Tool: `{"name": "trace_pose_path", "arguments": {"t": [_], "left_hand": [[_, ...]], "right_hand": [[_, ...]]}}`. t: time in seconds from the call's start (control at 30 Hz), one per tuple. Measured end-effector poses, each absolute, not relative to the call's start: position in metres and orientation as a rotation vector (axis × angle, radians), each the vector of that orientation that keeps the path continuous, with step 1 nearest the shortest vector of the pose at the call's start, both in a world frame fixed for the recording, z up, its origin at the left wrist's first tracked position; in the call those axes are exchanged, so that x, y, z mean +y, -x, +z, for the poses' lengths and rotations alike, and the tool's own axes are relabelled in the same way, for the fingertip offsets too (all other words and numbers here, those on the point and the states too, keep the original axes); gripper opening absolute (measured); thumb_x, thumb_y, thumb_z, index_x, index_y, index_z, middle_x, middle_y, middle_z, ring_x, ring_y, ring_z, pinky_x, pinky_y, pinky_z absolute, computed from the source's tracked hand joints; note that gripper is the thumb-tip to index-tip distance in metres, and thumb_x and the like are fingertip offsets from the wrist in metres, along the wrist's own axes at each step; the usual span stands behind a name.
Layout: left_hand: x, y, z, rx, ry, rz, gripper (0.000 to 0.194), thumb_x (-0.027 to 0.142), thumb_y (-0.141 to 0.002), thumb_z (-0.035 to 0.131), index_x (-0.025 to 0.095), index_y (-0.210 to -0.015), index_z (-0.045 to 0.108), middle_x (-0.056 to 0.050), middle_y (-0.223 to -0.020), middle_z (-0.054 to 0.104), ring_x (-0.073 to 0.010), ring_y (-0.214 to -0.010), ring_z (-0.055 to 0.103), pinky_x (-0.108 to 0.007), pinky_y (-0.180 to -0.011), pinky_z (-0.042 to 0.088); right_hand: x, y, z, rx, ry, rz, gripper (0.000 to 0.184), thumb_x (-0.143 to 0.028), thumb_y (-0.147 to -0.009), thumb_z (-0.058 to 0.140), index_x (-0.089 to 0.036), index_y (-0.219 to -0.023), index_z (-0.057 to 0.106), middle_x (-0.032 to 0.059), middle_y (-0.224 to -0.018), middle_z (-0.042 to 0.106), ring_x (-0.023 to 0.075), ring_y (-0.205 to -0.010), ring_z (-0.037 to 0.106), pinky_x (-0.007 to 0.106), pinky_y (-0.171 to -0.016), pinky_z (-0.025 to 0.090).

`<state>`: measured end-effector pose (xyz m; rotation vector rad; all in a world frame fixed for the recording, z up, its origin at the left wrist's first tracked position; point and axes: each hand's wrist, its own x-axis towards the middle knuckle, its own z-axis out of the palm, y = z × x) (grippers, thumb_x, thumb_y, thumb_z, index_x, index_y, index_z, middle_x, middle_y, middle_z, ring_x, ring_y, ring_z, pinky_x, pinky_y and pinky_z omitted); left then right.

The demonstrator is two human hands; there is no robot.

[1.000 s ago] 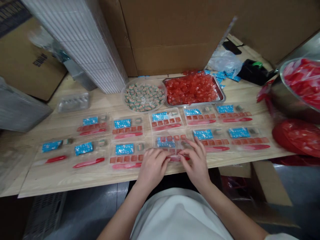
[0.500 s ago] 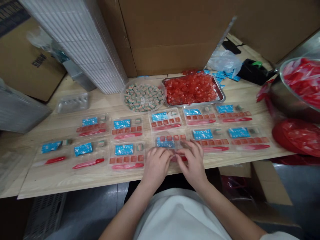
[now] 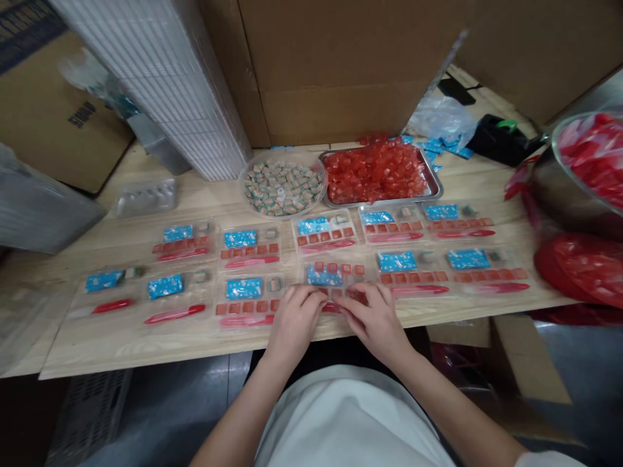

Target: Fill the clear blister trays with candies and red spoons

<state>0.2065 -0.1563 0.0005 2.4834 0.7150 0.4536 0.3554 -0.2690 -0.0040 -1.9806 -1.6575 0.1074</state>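
At the table's (image 3: 111,340) near edge, rests left hand (image 3: 295,319) and right hand (image 3: 379,318) at a clear tray (image 3: 349,279), both curled narrow, holding cannot tell what, and could scatter the red pieces (image 3: 345,268) along its far edge by brushing them.

Carton print (image 3: 82,115) — blurred, unreadable

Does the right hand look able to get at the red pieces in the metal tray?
Probably yes: only low plastic trays seem to lie between the right hand and the metal tray, where the red pieces are heaped uncovered.
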Motion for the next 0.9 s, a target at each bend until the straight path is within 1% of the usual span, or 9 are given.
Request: {"name": "trace_pose_path", "arguments": {"t": [0.1, 0.2, 0.27, 0.37, 0.43, 0.6, 0.73, 0.9], "left_hand": [[-0.156, -0.207, 0.002, 0.714, -2.508, 0.411, 0.012, 0.020, -0.089, 0.053, 0.020, -0.093, 0.064, -0.004, -0.094, 0.063, -0.0190, -0.090, 0.053, -0.034, -0.082, 0.045], [-0.157, -0.207, 0.003, 0.711, -2.526, 0.401, 0.010, 0.021, -0.088, 0.054, 0.020, -0.092, 0.063, -0.004, -0.094, 0.063, -0.0189, -0.089, 0.053, -0.034, -0.082, 0.045], [-0.157, -0.207, 0.003, 0.714, -2.536, 0.403, 0.010, 0.020, -0.088, 0.054, 0.020, -0.091, 0.064, -0.004, -0.093, 0.063, -0.0187, -0.089, 0.052, -0.034, -0.081, 0.045], [-0.157, -0.207, 0.003, 0.720, -2.538, 0.400, 0.010, 0.020, -0.088, 0.054, 0.020, -0.091, 0.064, -0.004, -0.092, 0.063, -0.0186, -0.088, 0.053, -0.033, -0.081, 0.045], [-0.157, -0.207, 0.003, 0.720, -2.536, 0.398, 0.010, 0.020, -0.088, 0.054, 0.020, -0.091, 0.064, -0.004, -0.092, 0.063, -0.0186, -0.088, 0.053, -0.033, -0.081, 0.045], [-0.156, -0.207, 0.005, 0.704, -2.575, 0.400, 0.012, 0.020, -0.088, 0.053, 0.020, -0.093, 0.064, -0.004, -0.094, 0.063, -0.0183, -0.088, 0.053, -0.033, -0.080, 0.045], [-0.153, -0.213, 0.006, 0.704, -2.655, 0.370, 0.012, 0.021, -0.088, 0.054, 0.021, -0.096, 0.063, -0.004, -0.095, 0.063, -0.0187, -0.087, 0.053, -0.033, -0.079, 0.045], [-0.149, -0.218, 0.005, 0.724, -2.686, 0.309, 0.011, 0.020, -0.087, 0.055, 0.021, -0.094, 0.063, -0.003, -0.095, 0.063, -0.0188, -0.087, 0.054, -0.033, -0.080, 0.045]], "right_hand": [[-0.266, -0.354, -0.003, -1.583, 1.978, 0.159, 0.014, -0.021, -0.084, 0.057, -0.025, -0.092, 0.068, 0.0058, -0.097, 0.058, 0.0217, -0.094, 0.048, 0.038, -0.083, 0.039], [-0.261, -0.353, -0.003, -1.511, 2.002, 0.199, 0.006, -0.021, -0.082, 0.061, -0.023, -0.082, 0.066, 0.0047, -0.093, 0.059, 0.0215, -0.091, 0.049, 0.038, -0.082, 0.039], [-0.259, -0.354, -0.003, -1.475, 2.011, 0.216, 0.003, -0.021, -0.080, 0.062, -0.022, -0.078, 0.064, 0.0042, -0.090, 0.059, 0.0214, -0.090, 0.050, 0.038, -0.081, 0.039], [-0.259, -0.357, -0.003, -1.440, 1.997, 0.257, 0.005, -0.021, -0.080, 0.062, -0.022, -0.074, 0.062, 0.0034, -0.088, 0.060, 0.0210, -0.090, 0.052, 0.037, -0.080, 0.040], [-0.262, -0.361, -0.003, -1.402, 1.991, 0.242, 0.006, -0.022, -0.080, 0.061, -0.022, -0.074, 0.061, 0.0032, -0.086, 0.059, 0.0210, -0.090, 0.053, 0.037, -0.080, 0.040], [-0.272, -0.364, 0.001, -1.357, 1.983, 0.060, 0.006, -0.024, -0.082, 0.060, -0.023, -0.077, 0.063, 0.0034, -0.086, 0.059, 0.0211, -0.088, 0.053, 0.039, -0.082, 0.040], [-0.271, -0.354, 0.003, -1.457, 1.973, 0.080, 0.007, -0.023, -0.084, 0.058, -0.022, -0.082, 0.065, 0.0047, -0.089, 0.060, 0.0205, -0.088, 0.052, 0.038, -0.080, 0.041], [-0.259, -0.339, 0.003, -1.497, 2.087, 0.044, 0.008, -0.022, -0.084, 0.058, -0.021, -0.084, 0.067, 0.0064, -0.090, 0.059, 0.0219, -0.086, 0.049, 0.038, -0.077, 0.040]]}}
